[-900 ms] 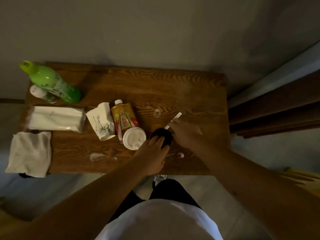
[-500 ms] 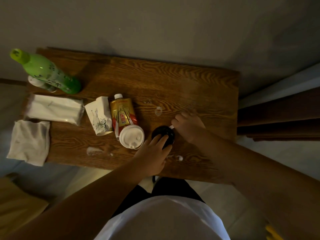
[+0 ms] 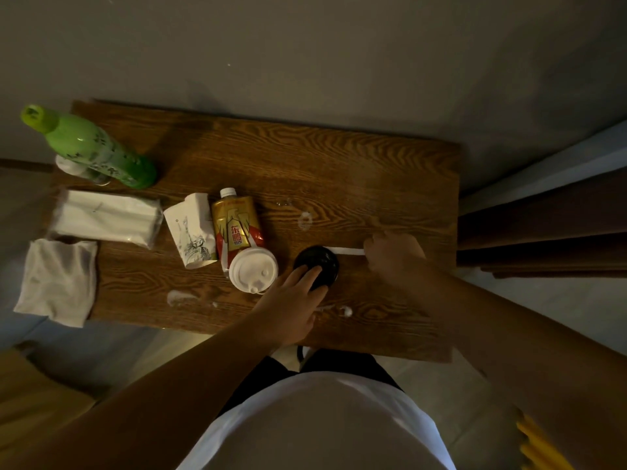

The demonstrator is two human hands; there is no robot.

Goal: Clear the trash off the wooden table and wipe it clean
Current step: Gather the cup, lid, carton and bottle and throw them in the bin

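Observation:
On the wooden table (image 3: 356,171), my left hand (image 3: 291,307) rests with spread fingertips on a round black lid (image 3: 317,259) near the front middle. My right hand (image 3: 393,254) is closed around the end of a white strip (image 3: 346,251) that runs left to the black lid. Left of the lid lie a white cup lid (image 3: 252,271), a gold and red drink bottle (image 3: 237,223) on its side, and a white paper carton (image 3: 191,230). White spill spots (image 3: 179,296) mark the front of the table, and a ring stain (image 3: 304,220) sits mid-table.
A green bottle (image 3: 91,149) stands at the table's back left corner. A tissue pack (image 3: 105,218) and a white cloth (image 3: 57,281) lie at the left edge, the cloth overhanging. A wall runs behind the table; dark wooden furniture (image 3: 543,228) stands at the right.
My right hand has moved right, drawing the white strip out sideways from the black lid. My left hand stays on the lid. The camera has shifted closer.

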